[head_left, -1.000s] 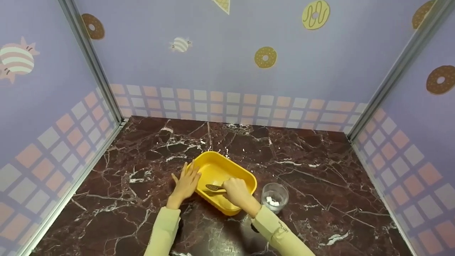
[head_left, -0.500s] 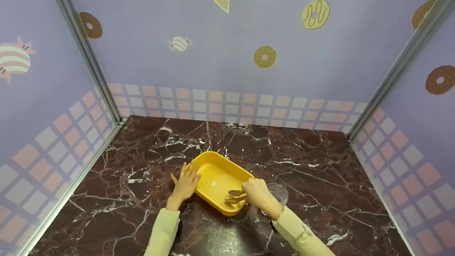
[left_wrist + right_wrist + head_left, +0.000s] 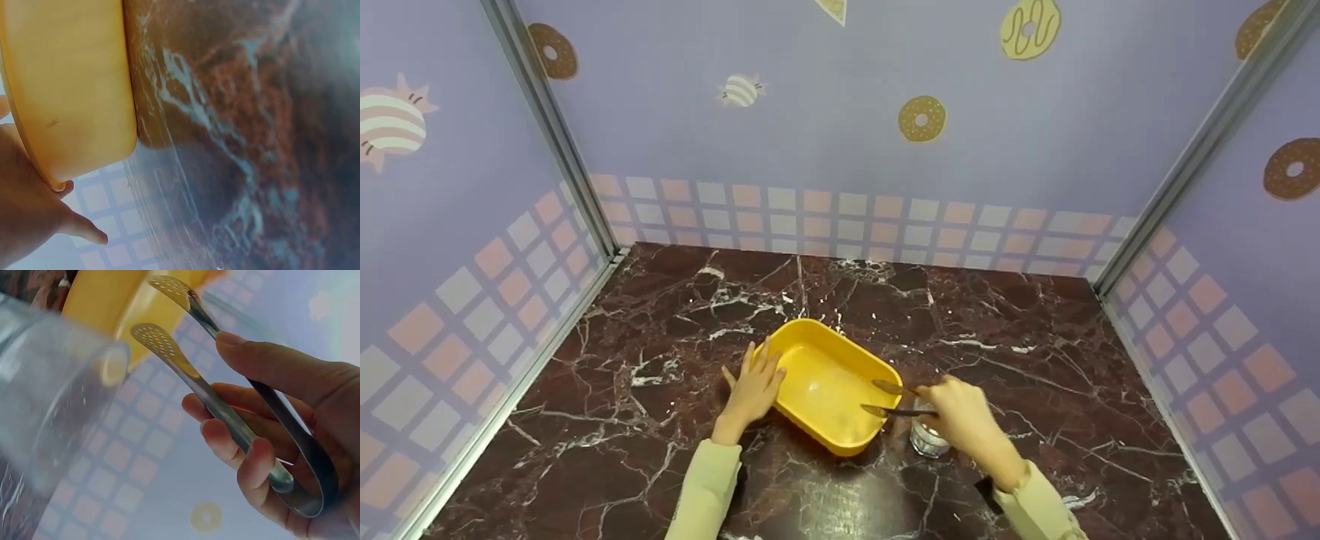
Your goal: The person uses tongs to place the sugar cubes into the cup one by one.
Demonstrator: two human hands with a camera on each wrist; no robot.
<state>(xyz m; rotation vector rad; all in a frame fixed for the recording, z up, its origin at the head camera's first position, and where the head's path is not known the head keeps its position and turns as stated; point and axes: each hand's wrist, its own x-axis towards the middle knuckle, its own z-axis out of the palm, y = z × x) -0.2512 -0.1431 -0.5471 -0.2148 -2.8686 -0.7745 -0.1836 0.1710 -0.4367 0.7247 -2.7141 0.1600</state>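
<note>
A yellow plastic basin (image 3: 829,375) sits on the marble-patterned tabletop, its inside mostly bare. My left hand (image 3: 752,391) rests on its left rim with spread, straight fingers; the left wrist view shows the thumb (image 3: 84,229) sticking out past the rim. Metal tongs (image 3: 216,402) with perforated ends are held in my right hand (image 3: 966,416), their arms spread apart with nothing between the tips. Those tips reach over the basin's right end. Beneath my right hand stands a clear glass (image 3: 930,442), partly hidden, with a little white showing inside.
Small white crumbs are scattered on the tabletop (image 3: 660,420) behind the basin. Purple patterned walls (image 3: 825,112) enclose the table at the back and both sides, with metal posts (image 3: 555,135) in the corners.
My right hand has moved right with the tongs, from inside the basin to above the glass. The tongs' arms have spread wider. The left hand and basin have stayed put.
</note>
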